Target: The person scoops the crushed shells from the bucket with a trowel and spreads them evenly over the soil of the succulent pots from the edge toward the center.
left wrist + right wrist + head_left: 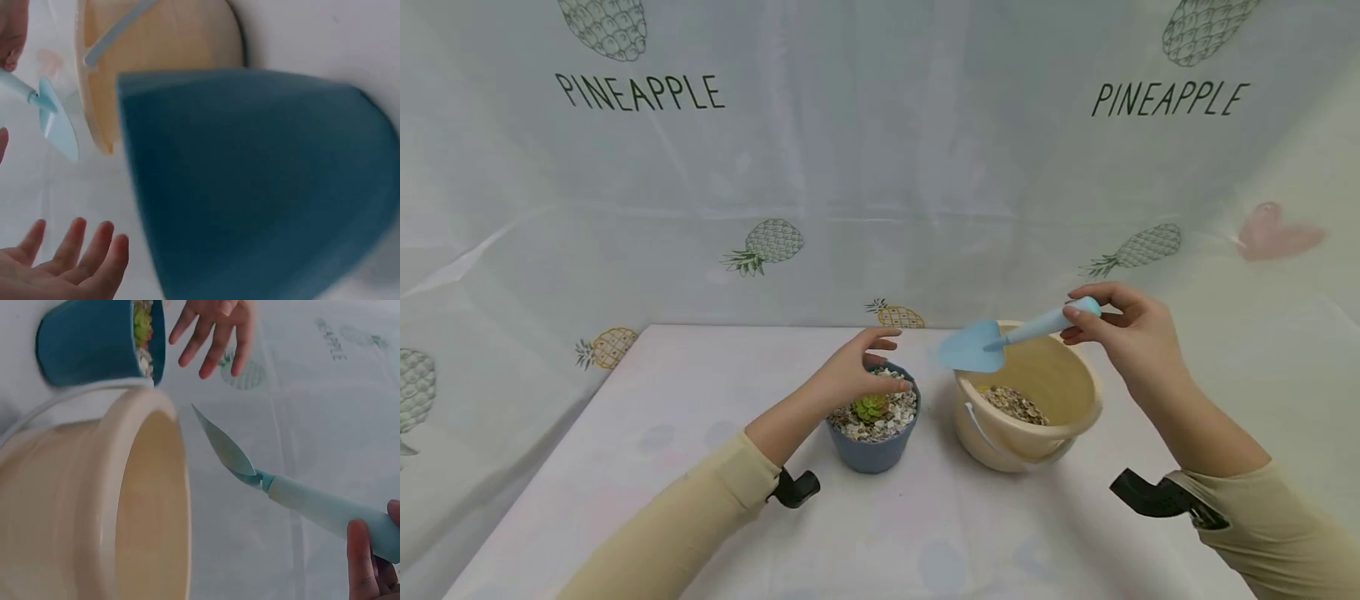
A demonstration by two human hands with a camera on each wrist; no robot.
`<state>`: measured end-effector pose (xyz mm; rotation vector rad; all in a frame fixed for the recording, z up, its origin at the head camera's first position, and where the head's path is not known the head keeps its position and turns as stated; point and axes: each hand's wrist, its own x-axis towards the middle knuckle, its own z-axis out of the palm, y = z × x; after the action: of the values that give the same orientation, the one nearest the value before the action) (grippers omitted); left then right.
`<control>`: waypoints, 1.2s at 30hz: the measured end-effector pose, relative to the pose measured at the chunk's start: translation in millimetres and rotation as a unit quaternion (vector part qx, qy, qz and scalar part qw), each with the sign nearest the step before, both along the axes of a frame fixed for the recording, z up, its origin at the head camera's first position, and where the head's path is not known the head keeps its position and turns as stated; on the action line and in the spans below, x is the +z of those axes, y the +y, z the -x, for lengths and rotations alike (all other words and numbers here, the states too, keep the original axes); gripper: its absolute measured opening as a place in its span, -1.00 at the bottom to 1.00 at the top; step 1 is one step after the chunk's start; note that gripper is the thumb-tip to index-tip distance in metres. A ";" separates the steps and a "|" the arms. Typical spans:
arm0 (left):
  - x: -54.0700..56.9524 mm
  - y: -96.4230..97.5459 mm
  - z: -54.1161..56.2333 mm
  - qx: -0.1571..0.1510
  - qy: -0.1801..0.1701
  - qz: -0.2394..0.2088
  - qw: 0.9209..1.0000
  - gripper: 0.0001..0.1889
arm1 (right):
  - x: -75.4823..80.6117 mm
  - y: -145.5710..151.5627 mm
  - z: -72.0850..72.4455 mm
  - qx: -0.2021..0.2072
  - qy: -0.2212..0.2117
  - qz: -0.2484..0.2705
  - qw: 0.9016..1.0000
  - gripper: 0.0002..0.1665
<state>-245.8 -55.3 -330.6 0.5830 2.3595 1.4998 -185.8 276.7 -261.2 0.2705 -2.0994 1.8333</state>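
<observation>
My right hand [1131, 329] pinches the handle end of a light blue trowel [973, 346], its blade pointing left over the rim of a cream bucket [1086, 408]. Gravel [1015, 404] lies in the bottom of that bucket. To its left stands a blue-grey pot [871, 457] with a green succulent [870, 407] set among pale pebbles [891, 421]. Above this pot my left hand [850, 367] hovers with spread fingers, holding nothing. In the left wrist view the pot's side [250, 181] fills much of the picture, and the fingers [94, 256] stay apart from it.
A white cloth with faint spots covers the table [722, 417]. Behind it hangs a pale curtain [880, 167] printed with pineapples. The bucket's thin handle [1000, 450] hangs down its front side. A black wrist camera mount [1157, 496] juts from the right sleeve.
</observation>
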 end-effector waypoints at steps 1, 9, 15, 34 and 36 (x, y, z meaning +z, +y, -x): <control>1.6 6.6 1.6 -0.007 -0.006 0.001 1.000 -0.17 | 0.2 5.0 -1.5 -0.005 -0.001 0.003 1.000 -0.79; 10.3 49.6 21.6 -0.066 -0.025 0.045 0.997 -0.23 | -0.3 33.9 -9.2 -0.034 -0.016 0.007 0.999 -0.76; 17.6 69.9 37.7 -0.110 -0.035 0.103 0.988 -0.29 | -4.0 42.5 -10.2 -0.063 -0.053 -0.050 0.995 -0.71; 15.4 106.0 54.8 -0.113 -0.182 0.023 0.976 -0.26 | -35.1 55.1 -1.2 -0.071 -0.150 -0.287 0.943 -0.59; 14.6 105.2 56.0 -0.119 -0.197 0.014 0.973 -0.23 | -37.7 55.2 -0.4 -0.072 -0.150 -0.299 0.940 -0.60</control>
<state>-301.7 49.9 -316.0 0.4868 1.9315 1.3318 -185.3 331.9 -298.9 -0.0286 -2.7723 1.1676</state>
